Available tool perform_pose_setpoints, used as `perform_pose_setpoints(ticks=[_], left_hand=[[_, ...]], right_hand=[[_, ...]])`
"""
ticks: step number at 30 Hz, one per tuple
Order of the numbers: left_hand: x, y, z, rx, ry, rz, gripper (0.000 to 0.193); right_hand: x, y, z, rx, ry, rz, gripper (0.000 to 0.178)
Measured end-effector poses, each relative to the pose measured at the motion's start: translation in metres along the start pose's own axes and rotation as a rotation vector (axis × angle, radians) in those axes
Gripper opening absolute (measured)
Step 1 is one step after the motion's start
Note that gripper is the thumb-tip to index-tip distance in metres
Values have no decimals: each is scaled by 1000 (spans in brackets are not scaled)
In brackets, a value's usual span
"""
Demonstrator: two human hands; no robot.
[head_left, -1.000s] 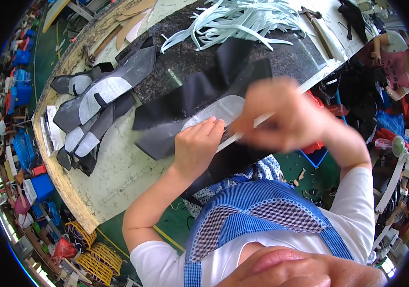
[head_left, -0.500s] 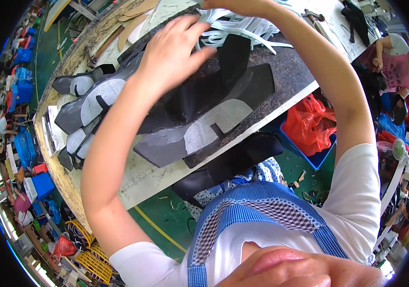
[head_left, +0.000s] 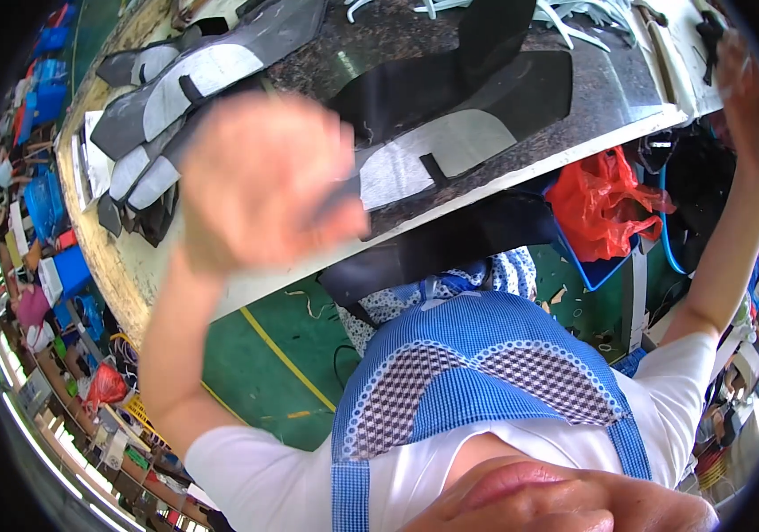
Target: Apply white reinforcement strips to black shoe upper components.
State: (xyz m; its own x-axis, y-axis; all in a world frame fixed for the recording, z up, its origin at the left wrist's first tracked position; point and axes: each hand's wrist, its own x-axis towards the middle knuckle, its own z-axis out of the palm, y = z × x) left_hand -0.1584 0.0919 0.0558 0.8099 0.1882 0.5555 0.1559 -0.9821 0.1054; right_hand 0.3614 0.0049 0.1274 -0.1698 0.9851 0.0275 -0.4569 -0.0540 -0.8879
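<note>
My left hand [head_left: 264, 182], smeared by motion, is over the near-left part of the bench, in front of a dark flat cut piece with a pale grey patch [head_left: 477, 137]. Its fingers are too blurred to read. At the far right edge my right hand [head_left: 749, 102] is raised, fingers stretched out and somewhat blurred, nothing visible in it. Black sheet material [head_left: 397, 93] lies beside the patched piece, one part pointing away. More dark pieces with pale patches [head_left: 211, 71] are layered at the left. Pale blue-white strips [head_left: 592, 13] lie at the far edge of view.
The bench has a dark speckled top [head_left: 610, 89] and a pale near edge [head_left: 521, 182]. Below it stands a blue bin [head_left: 588, 275] with a red plastic bag [head_left: 606, 208]. Black material [head_left: 450, 239] rests over my lap. Crates and people fill the background.
My left hand has come nearer, away from the strips. My right hand has swung from the strips out to the far right. The view has shifted, with the strips now higher.
</note>
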Motion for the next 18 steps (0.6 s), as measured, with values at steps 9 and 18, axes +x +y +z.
perform_pose_setpoints(ticks=[9,18], left_hand=[[-80,104,76,176,-109,-323,31],[-82,125,82,70,-201,-540,60]], right_hand=[[14,72,138,-406,-11,11,29],[46,214,191,-817,-218,416,18]])
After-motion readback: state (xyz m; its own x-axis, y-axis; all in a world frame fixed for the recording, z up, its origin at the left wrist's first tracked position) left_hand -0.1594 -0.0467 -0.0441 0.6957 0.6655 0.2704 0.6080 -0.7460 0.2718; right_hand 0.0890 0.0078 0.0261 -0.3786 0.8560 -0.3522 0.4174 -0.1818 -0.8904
